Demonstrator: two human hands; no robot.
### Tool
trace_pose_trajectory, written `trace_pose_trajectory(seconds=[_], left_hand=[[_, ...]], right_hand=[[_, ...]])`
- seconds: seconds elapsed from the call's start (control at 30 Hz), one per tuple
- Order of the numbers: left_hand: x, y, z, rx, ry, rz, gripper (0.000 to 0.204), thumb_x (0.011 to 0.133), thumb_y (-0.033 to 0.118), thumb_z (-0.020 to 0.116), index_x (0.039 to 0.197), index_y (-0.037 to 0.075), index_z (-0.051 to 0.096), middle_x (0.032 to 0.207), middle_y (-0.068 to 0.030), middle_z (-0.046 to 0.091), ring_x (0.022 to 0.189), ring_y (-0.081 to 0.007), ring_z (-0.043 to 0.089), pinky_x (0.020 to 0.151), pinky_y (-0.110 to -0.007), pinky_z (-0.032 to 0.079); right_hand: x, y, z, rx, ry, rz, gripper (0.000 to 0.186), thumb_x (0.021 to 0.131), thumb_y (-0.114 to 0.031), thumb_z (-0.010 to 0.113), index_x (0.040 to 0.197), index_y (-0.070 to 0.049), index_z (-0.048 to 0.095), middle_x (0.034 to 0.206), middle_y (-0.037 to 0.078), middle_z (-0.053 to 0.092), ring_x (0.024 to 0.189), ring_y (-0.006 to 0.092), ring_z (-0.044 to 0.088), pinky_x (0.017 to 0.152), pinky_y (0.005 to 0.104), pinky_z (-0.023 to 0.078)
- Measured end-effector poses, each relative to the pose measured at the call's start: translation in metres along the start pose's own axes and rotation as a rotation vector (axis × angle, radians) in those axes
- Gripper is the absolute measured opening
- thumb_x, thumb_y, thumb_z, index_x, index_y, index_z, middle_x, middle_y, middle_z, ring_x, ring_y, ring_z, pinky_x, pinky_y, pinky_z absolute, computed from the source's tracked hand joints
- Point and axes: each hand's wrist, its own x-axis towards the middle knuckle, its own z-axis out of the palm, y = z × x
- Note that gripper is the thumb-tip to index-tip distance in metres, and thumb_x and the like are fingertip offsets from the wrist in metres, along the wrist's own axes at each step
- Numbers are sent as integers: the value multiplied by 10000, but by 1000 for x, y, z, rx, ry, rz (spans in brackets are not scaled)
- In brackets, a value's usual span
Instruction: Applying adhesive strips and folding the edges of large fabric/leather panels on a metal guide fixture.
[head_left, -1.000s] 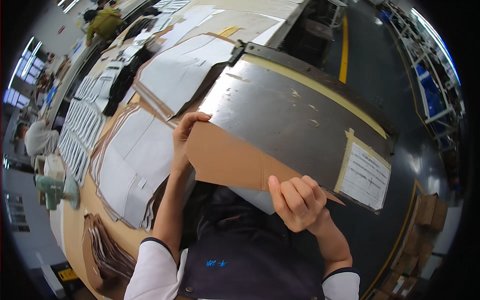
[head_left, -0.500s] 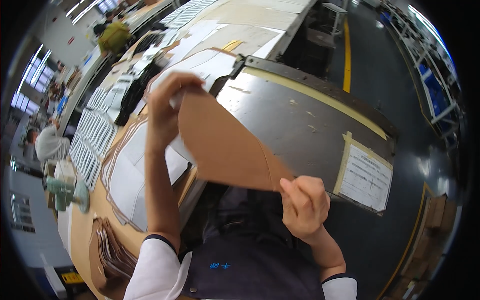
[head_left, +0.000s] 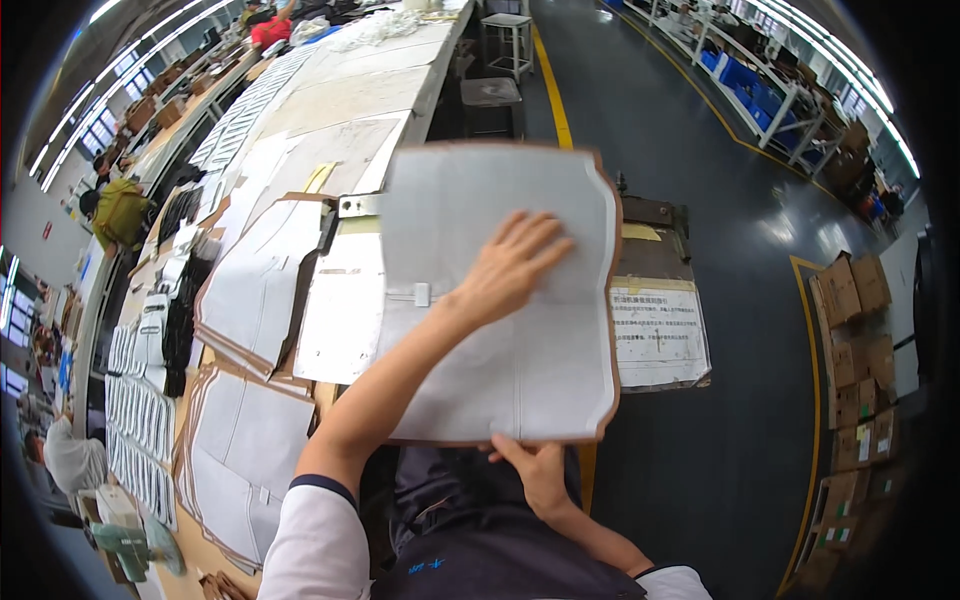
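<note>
A large panel (head_left: 560,370) lies with its grey-white backing up and a brown edge showing round it, over the metal work plate (head_left: 338,320). A seam and a small white tab (head_left: 423,295) cross its backing. My left hand (head_left: 510,265) rests on the panel's upper middle, fingers spread and slightly blurred. At the near edge, my right hand (head_left: 540,475) pinches the panel's rim between thumb and fingers; part of those fingers is hidden beneath it.
Stacks of similar brown-edged panels (head_left: 245,440) lie on the table to the left, with rows of white strips (head_left: 135,420) beyond. A paper sheet (head_left: 660,340) is taped at the plate's right. Cardboard boxes (head_left: 860,370) stand farther right. A person in yellow-green (head_left: 120,212) is at the far left.
The brown piece, held up and folded before, is now spread flat with its pale backing up. My left hand has come down onto it; my right hand has moved lower and left.
</note>
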Motion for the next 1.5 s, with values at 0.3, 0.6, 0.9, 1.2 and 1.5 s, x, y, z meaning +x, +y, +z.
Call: trace_pose_trajectory(seconds=[0.3,0.6,0.9,1.2,1.5], left_hand=[[-93,-52,-3,-73,-207,-356,489,1095,360,473,1511,108,525,1587,-178,459,1520,-329,358,1262,-482,237],[-96,-44,-20,99,-241,-527,500,1080,342,508,1506,80,522,1584,-171,463,1505,-316,381,1233,-481,280],[-111,-84,9,124,-67,-497,478,1077,341,486,1439,44,579,1538,-177,522,1474,-348,426,1220,-505,288],[-98,-86,1,95,-221,-614,544,1091,399,450,1530,83,502,1612,-167,439,1534,-329,342,1257,-511,226],[-108,-78,-4,94,-230,-570,552,1085,411,449,1545,108,487,1620,-172,426,1544,-342,318,1256,-533,204]], right_hand=[[-41,-16,-98,-502,-813,386,260,1033,-185,677,1207,4,718,1196,126,741,1162,197,667,1019,342,518],[163,-120,-28,-1419,-237,-875,482,949,-285,714,1343,-19,637,1422,221,568,1366,398,481,1119,499,394],[262,-60,3,-1600,-206,-971,563,1075,-472,478,1507,-115,535,1627,192,392,1535,404,299,1224,626,191],[274,-67,16,-1624,-217,-926,541,1063,-404,522,1503,-89,531,1629,199,385,1527,402,311,1228,618,186],[267,-54,11,-1544,-154,-1046,516,1051,-377,530,1452,-54,565,1561,220,459,1486,420,363,1191,650,233]])
